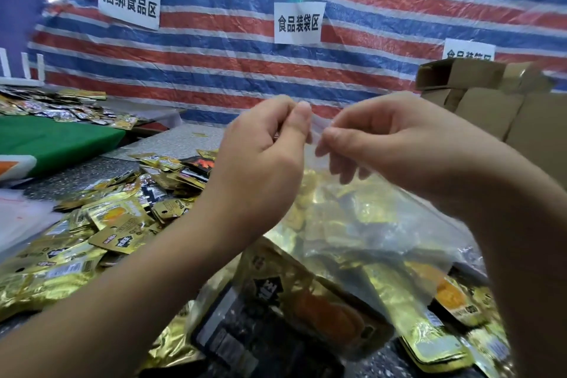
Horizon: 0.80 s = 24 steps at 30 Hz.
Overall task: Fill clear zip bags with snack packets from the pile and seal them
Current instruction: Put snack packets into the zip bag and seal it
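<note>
I hold a clear zip bag (362, 224) upright above the table, with several gold and black snack packets inside it. My left hand (264, 144) pinches the bag's top edge between thumb and fingers. My right hand (377, 135) pinches the same edge just to the right, so the two hands nearly touch. A pile of gold snack packets (101, 224) spreads over the table to the left, and more packets (445, 325) lie under the bag.
Brown cardboard boxes (491, 101) stand at the right. A green cloth (55, 141) covers the far left, with more packets (61, 107) behind it. A red, white and blue striped tarp (233, 49) with paper signs hangs as a back wall.
</note>
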Motion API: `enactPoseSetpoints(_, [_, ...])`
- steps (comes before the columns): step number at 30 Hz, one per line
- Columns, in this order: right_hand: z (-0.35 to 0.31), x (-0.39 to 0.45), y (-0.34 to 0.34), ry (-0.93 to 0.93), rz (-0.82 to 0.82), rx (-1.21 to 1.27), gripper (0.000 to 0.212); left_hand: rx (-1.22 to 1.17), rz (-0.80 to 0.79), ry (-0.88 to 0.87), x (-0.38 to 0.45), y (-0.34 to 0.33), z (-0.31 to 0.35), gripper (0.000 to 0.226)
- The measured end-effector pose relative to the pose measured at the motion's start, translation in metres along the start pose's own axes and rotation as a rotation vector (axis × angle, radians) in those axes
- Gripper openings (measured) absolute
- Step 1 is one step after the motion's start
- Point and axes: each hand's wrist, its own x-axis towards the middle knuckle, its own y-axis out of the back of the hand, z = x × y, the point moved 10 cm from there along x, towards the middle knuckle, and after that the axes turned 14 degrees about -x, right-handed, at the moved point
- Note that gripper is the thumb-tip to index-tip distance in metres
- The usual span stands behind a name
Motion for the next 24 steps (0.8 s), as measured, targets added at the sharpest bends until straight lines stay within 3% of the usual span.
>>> enactPoseSetpoints(5, [0.007, -0.001, 0.019, 0.0, 0.07, 0.035, 0.017, 0.043, -0.058, -0.075, 0.012, -0.016, 0.01, 0.036])
enactPoseSetpoints(12, [0.018, 0.001, 0.016, -0.061, 0.114, 0.086, 0.028, 0.089, -0.109, -0.092, 0.02, -0.025, -0.002, 0.033])
enactPoseSetpoints(24, [0.014, 0.001, 0.014, -0.034, 0.108, 0.077, 0.022, 0.132, -0.1, -0.141, 0.018, -0.024, 0.008, 0.033])
